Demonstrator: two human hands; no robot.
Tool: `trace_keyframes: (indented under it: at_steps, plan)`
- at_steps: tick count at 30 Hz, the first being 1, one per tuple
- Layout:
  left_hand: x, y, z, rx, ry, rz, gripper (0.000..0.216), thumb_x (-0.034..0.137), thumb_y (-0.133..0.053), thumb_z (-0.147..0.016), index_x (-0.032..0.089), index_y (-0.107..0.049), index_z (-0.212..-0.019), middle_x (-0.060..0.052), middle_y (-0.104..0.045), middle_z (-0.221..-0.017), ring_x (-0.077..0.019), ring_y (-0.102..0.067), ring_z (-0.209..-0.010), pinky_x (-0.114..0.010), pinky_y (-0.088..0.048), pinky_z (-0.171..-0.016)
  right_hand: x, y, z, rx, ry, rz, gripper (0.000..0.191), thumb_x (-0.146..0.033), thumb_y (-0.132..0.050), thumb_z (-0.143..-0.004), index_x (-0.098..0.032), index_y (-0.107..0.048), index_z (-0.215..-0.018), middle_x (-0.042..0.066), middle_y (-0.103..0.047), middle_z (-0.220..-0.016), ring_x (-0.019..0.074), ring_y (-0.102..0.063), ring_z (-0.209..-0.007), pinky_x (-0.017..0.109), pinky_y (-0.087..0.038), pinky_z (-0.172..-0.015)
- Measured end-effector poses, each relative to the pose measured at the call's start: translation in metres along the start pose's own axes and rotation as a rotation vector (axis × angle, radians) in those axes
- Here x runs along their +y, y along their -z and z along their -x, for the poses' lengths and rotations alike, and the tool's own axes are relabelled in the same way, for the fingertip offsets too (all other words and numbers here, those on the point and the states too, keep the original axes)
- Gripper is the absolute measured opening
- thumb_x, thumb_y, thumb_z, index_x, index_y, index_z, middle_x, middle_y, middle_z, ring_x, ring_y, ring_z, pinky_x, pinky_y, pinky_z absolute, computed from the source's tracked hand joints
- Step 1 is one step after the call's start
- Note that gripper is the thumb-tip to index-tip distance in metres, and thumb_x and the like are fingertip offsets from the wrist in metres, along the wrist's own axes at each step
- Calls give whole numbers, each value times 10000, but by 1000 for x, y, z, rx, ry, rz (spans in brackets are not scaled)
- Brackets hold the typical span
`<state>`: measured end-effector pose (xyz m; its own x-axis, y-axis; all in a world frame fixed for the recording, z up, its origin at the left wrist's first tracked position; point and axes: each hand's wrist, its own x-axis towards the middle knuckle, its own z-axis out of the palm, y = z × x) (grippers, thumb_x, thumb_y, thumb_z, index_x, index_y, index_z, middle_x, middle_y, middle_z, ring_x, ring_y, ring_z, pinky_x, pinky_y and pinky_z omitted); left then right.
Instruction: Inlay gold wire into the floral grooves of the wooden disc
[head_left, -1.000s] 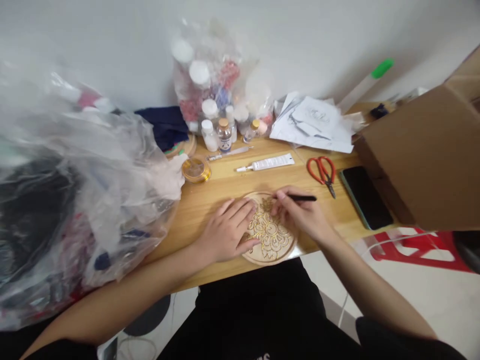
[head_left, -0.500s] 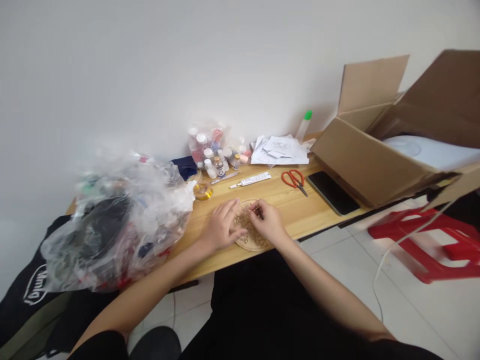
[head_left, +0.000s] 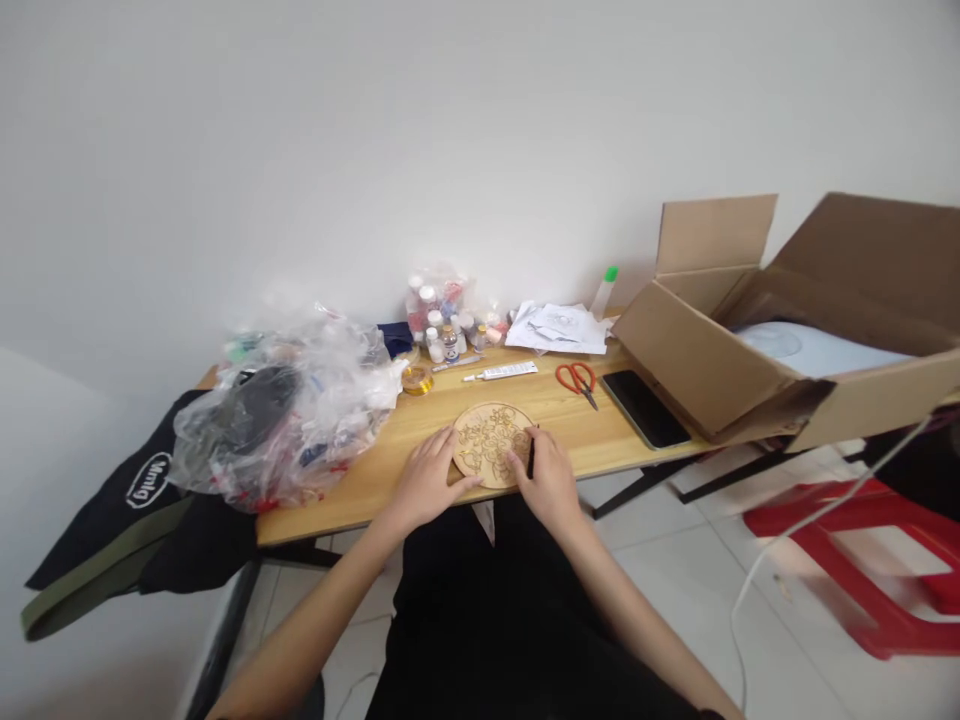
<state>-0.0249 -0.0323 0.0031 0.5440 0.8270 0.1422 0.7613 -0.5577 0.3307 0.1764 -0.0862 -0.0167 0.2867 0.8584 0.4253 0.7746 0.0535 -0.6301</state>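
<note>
A round wooden board (head_left: 463, 468) with a raised golden, curling pattern lies at the table's front edge. My left hand (head_left: 426, 478) grips its left rim, the thumb along the lower edge and the fingers by the upper left side. At the right rim is my right hand (head_left: 549, 478), its thumb on the pattern and its fingers bent at the edge. A dark slim tool (head_left: 532, 458) shows between that thumb and the fingers; its kind is too small to make out.
Red-handled scissors (head_left: 576, 380), a phone (head_left: 645, 408), a white tube (head_left: 502, 372) and a spool of golden wire (head_left: 417, 379) lie behind the board. Bagged bottles (head_left: 442, 320) and papers (head_left: 556, 328) stand by the wall. Plastic bags (head_left: 322, 400) are left, an open carton (head_left: 675, 360) right.
My right hand has moved off the middle of the board to its right rim, uncovering the pattern. My left hand has drawn back to the left rim. The camera view has shifted.
</note>
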Motion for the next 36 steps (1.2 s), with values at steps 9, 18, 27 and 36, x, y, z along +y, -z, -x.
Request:
trace_keyframes:
  at_steps: [9,18,27,36]
  plan:
    - [43,-25,21,169,165,61,636,509,-560,-877,89,-454,-1342,-238,-458,-1418,-370,-398,-1353,-552,-315,-1107,27,-11,-24,-159,181,-5,409,-389,-442,-919,-124,-483,-1227,209,-598,-1204,308,-548,-1194,504,-466,-983]
    - [34,-6,14,230,327,184,245,305,-514,-916,163,-601,-1095,-116,-611,-1132,-246,-573,-1089,-422,-457,-972,37,-10,-53,-320,305,-26,399,-416,-486,-906,-168,-497,-1219,180,-594,-1244,322,-504,-1259,547,-434,-1026]
    - [-3,21,-57,-126,324,209,196,308,-561,-865,182,-547,-716,-28,-589,-751,-192,-557,-733,-330,-444,-704,37,-6,-55,-329,290,-56,399,-335,-540,-904,-178,-458,-1262,163,-591,-1278,298,-473,-1306,542,-424,-1053]
    - [-12,34,-66,-260,221,263,203,248,-470,-876,180,-529,-694,-11,-573,-736,-160,-528,-710,-294,-393,-691,33,1,-56,-267,240,-83,335,-317,-540,-895,-203,-488,-1206,147,-624,-1217,297,-555,-1200,538,-466,-989]
